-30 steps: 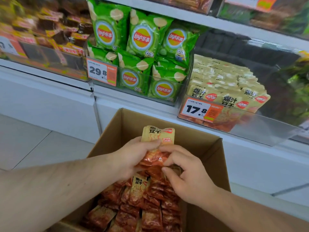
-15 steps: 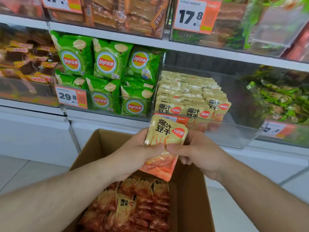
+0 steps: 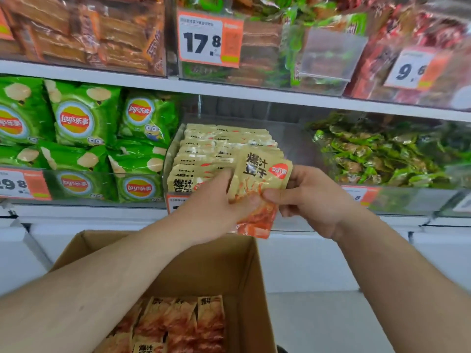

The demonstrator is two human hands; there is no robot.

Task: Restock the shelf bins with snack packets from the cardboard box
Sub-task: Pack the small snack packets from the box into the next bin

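Note:
Both hands hold a beige and orange snack packet [image 3: 257, 184] upright in front of the clear shelf bin [image 3: 293, 149]. My left hand [image 3: 211, 207] grips its left edge and my right hand [image 3: 308, 197] pinches its right edge with thumb in front. Rows of matching beige packets [image 3: 216, 149] fill the left half of that bin; its right half shows bare plastic. Below, the open cardboard box [image 3: 244, 271] holds more of the same packets [image 3: 178, 324].
Green crisp bags [image 3: 84, 138] fill the bin to the left, and green wrapped snacks [image 3: 382, 154] the bin to the right. Upper shelf bins carry price tags [image 3: 209, 38]. A white shelf base and pale floor [image 3: 318, 322] lie beside the box.
Both hands lifted the packet out of the box and up to the front of the beige-packet bin. The view tilted upward toward the shelves.

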